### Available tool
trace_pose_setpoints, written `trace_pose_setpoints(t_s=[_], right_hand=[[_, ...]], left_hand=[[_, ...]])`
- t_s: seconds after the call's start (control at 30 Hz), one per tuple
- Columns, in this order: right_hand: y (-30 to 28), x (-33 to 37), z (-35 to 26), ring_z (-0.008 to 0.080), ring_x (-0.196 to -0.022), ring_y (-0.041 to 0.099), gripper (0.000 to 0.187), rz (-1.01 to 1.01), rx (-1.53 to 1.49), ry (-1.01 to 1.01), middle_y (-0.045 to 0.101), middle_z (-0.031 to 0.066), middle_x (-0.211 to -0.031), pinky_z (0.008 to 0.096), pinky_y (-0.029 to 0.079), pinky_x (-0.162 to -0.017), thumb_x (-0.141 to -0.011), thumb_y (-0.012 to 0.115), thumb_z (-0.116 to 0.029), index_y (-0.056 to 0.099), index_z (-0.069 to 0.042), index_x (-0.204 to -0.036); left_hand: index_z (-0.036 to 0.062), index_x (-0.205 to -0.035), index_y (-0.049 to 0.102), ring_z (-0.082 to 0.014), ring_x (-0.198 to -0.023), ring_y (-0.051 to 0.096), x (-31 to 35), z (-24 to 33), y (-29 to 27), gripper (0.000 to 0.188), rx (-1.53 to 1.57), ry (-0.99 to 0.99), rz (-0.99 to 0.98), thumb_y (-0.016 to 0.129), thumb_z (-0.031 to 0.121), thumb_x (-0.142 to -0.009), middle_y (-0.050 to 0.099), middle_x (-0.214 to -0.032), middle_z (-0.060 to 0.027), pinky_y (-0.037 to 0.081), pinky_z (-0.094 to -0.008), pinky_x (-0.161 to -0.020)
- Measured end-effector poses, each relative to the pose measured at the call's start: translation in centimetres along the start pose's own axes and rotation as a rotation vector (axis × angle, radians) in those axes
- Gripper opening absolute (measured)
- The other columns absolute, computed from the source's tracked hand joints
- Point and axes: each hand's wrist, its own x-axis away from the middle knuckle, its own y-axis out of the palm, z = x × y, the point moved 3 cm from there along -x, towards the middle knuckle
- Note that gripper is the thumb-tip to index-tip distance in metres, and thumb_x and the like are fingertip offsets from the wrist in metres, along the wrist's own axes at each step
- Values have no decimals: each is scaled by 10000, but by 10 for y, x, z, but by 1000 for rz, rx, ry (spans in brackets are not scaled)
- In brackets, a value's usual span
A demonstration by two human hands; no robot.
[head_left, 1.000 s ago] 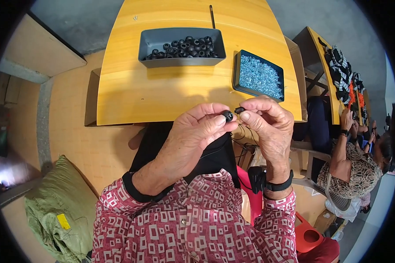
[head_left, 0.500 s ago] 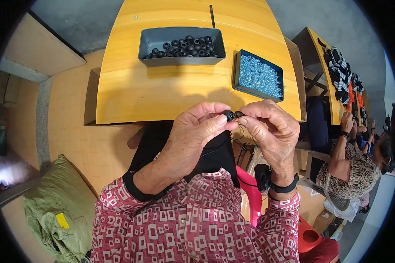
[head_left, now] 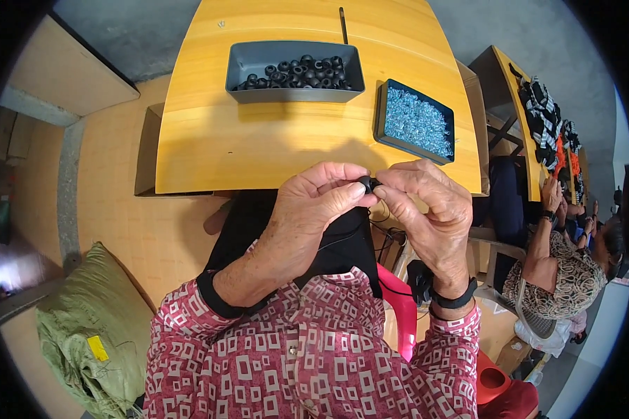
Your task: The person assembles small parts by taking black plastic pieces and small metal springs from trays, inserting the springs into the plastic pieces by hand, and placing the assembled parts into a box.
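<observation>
Two bare hands work close together in front of the near edge of a yellow wood-grain counter. The left hand pinches a small round black piece between thumb and fingers, and the right hand has its thumb and forefinger closed on a smaller dark piece held right up against it. The fingertips hide whether the two pieces are joined.

On the counter, a long grey rectangular tray holds many loose, round, black, holed pieces, gathered mostly toward its right side. To its right and nearer the hands, a smaller dark rectangular tray, set at an angle, is filled with tiny clear bluish bits. A slim black stick lies beyond the grey tray.

At left, a bulging green sack bears a yellow label. At right, a co-worker in a patterned top sits beside another yellow table.
</observation>
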Motion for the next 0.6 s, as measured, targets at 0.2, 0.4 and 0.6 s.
trace_pose_setpoints(t_s=[0.2,0.4,0.6], right_hand=[[10,6,4,207,-788,641,225,-6,3,11,653,117,-882,289,516,-704,-765,686,55,678,14,-987],[29,19,8,257,-771,595,385,179,227,-119,618,128,-898,329,502,-681,-676,748,43,664,19,-1051],[34,23,16,256,-748,588,391,259,281,-170,619,124,-851,327,492,-651,-662,757,43,668,14,-1042]], left_hand=[[16,-1096,602,-162,-963,619,0,-4,-4,192,-3,6,35,600,66,-911,636,-1025,-68,498,-306,-904],[34,-1100,612,-127,-991,599,1,-10,-6,187,27,-65,103,591,91,-924,627,-1075,-49,487,-291,-912],[26,-1076,637,-75,-906,566,-1,-11,-4,182,40,-36,139,607,112,-918,629,-1004,-12,458,-230,-832]])
